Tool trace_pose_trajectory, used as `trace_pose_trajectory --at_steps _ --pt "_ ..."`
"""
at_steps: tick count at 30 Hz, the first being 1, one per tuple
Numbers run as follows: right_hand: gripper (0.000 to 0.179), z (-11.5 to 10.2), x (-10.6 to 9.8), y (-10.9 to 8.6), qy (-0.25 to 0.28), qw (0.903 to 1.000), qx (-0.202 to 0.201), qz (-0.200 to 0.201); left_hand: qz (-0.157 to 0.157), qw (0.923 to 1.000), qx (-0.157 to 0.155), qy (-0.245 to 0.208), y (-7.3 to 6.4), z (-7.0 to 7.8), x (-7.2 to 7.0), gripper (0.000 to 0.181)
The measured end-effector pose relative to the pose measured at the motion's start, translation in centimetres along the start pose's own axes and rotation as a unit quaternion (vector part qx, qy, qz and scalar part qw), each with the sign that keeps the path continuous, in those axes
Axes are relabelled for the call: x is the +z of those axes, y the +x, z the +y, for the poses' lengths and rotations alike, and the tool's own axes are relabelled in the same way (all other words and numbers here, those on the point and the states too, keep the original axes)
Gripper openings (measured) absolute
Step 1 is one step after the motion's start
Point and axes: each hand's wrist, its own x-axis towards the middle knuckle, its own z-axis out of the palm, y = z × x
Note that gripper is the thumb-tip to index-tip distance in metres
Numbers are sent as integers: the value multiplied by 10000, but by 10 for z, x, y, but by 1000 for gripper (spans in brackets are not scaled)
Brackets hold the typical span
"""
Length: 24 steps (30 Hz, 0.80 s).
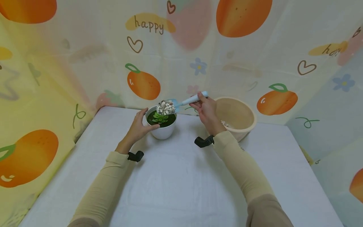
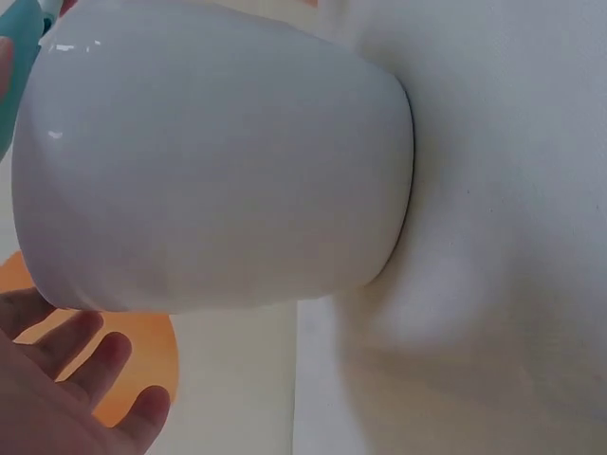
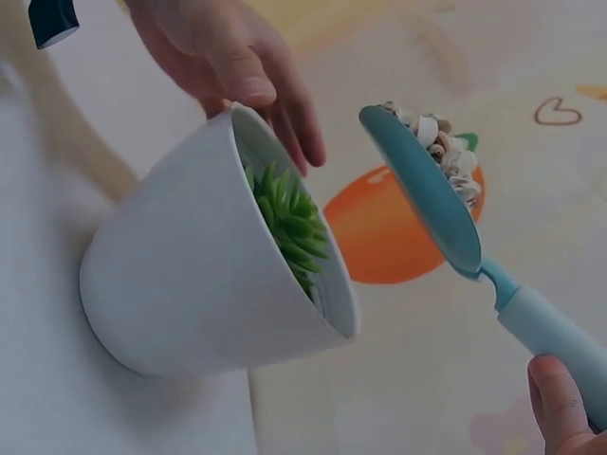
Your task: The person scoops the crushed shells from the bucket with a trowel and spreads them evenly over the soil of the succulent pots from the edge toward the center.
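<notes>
A white flower pot (image 1: 163, 133) stands upright on the table, with a green succulent (image 1: 160, 118) in dark soil inside it. My left hand (image 1: 137, 127) holds the pot near its rim, thumb at the front and fingers along the left side. In my right hand (image 1: 208, 111) is the handle of a light blue trowel (image 3: 422, 185), gripped between thumb and fingers. The trowel's scoop carries a heap of small white and grey stones (image 1: 165, 107). It hangs above the pot, apart from the rim in the right wrist view.
A large beige planter (image 1: 249, 126) stands to the right, partly behind my right forearm, with a few pale stones (image 1: 224, 123) visible inside. White cloth covers the table (image 1: 181, 189). A fruit-patterned curtain (image 1: 175, 66) hangs behind and beside it.
</notes>
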Motion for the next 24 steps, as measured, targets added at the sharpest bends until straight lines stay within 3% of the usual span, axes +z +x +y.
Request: trace_pose_trajectory --at_steps 3,9,24 --pt "15 3 5 2 -145 9998 60 92 -78 9999 51 -79 1 -2 0 100" --pt "43 7 11 9 -402 9987 326 -11 -168 9998 64 -119 3 -8 3 103" --pt "41 10 14 25 -1183 9921 380 -183 -253 9993 -162 -201 3 -12 5 106"
